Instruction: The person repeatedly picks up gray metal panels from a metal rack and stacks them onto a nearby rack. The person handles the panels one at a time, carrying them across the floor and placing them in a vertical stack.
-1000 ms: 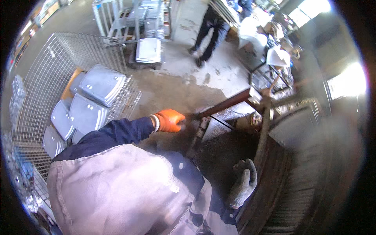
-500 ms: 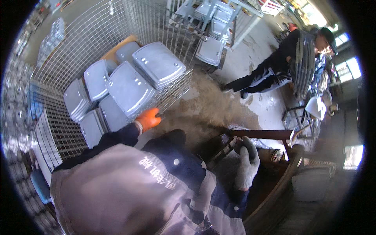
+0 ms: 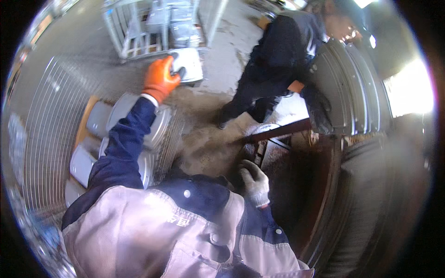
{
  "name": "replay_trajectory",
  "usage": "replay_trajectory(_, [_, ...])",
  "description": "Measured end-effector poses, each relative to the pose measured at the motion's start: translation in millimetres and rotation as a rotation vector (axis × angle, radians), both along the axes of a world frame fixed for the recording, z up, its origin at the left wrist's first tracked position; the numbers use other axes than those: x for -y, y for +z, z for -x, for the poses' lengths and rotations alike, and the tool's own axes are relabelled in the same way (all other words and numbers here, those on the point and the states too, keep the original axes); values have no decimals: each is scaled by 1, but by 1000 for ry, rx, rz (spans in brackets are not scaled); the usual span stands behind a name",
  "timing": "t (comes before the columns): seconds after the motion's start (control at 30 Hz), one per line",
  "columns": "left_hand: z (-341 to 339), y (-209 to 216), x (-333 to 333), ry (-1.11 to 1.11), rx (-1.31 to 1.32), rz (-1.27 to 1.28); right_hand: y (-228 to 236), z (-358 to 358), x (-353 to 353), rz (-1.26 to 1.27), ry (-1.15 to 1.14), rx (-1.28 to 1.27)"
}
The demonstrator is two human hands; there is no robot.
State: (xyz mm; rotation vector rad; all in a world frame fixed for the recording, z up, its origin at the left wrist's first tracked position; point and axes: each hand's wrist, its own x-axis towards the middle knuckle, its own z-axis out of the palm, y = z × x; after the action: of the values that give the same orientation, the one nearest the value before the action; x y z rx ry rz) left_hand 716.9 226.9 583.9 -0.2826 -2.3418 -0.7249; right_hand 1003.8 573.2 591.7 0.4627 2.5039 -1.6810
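My left hand (image 3: 161,78), in an orange glove with dark fingertips, is raised with the arm stretched forward. Its fingers are bent but apart, and I see nothing held between them. Behind it in the picture lies a pale grey panel (image 3: 191,65); whether they touch is unclear. Below that arm are stacks of grey metal panels (image 3: 160,123) in a wire cage (image 3: 44,139), partly covered by my sleeve. My right hand (image 3: 256,183), in a whitish knit glove, hangs low in front of my body. Its fingers are loosely bent and apart, with nothing visible in them.
Close by on the right, a co-worker (image 3: 273,60) in dark clothes holds several curved grey panels (image 3: 343,88) against the body, a dark-gloved hand at their edge. A rusty metal bar (image 3: 282,131) juts out ahead. A metal-framed cart (image 3: 123,32) with panels stands beyond.
My left hand has risen forward, away from the cage's edge. My right hand has drawn back from the bar. The co-worker has come nearer with the panels, and the view has turned.
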Motion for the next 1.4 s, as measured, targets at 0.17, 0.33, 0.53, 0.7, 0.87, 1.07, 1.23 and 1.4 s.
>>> replay_trajectory(0.17, [92, -29, 19, -26, 264, 260, -5, 7, 30, -138, -22, 32])
replay_trajectory(0.33, [102, -51, 14, 132, 626, 598, -10, -1, 39, -315, -140, 277])
replay_trajectory(0.53, [99, -41, 14, 102, 701, 615, -29, -6, 42, -310, -91, 159])
replay_trajectory(0.7, [102, -41, 15, 118, 724, 646, -34, -7, 45, -279, -85, 93])
replay_trajectory(0.87, [114, -48, 16, 89, 790, 648, -34, -13, 50, -250, 0, 238])
replay_trajectory(1.07, [109, -48, 25, -55, 697, 581, -47, 1, 54, 87, -86, 278])
replay_trajectory(1.23, [105, -43, 16, 85, 758, 592, -55, 44, 61, -18, 13, 213])
replay_trajectory(1.4, [101, -45, 14, 93, 726, 580, -37, 139, 76, -142, 132, 34])
